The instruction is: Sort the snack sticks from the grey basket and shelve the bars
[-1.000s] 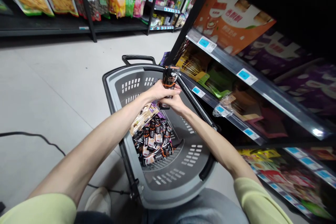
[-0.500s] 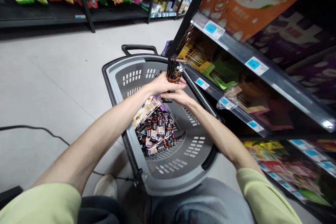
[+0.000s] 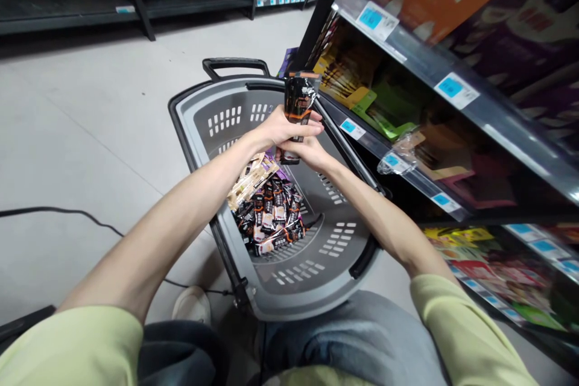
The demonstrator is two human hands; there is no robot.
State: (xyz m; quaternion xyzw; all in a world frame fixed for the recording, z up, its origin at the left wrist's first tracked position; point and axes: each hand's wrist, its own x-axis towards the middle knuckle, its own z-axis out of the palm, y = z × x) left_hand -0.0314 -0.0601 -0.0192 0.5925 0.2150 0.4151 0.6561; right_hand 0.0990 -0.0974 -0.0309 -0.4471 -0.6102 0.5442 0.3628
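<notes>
Over the far part of a grey shopping basket point(image 3: 305, 307), both my hands are closed around black and orange sachets point(image 3: 299, 96), held upright in what looks like a small stack. My left hand point(image 3: 281, 126) grips them from the left, its thumb laid across the front. Lower down and from the right, my right hand point(image 3: 310, 149) wraps round the same sachets, its fingertips partly hidden behind them. Inside the basket lie several more black and orange sachets point(image 3: 271, 217). Beside those is a pile of beige sachets point(image 3: 253, 181), with some purple packaging partly covered.
Store shelving point(image 3: 407, 84) with price tags rises close on the right, holding boxes and packets. A clear plastic wrapper point(image 3: 398, 154) hangs at a shelf edge. A black cable point(image 3: 67, 210) crosses the floor at left. Another shelf point(image 3: 194, 6) with bagged snacks stands across the aisle.
The view has tilted slightly down, so the basket and hands sit higher in the picture. Both hands still hold the sachets, which now stand a little more upright and show more of their front.
</notes>
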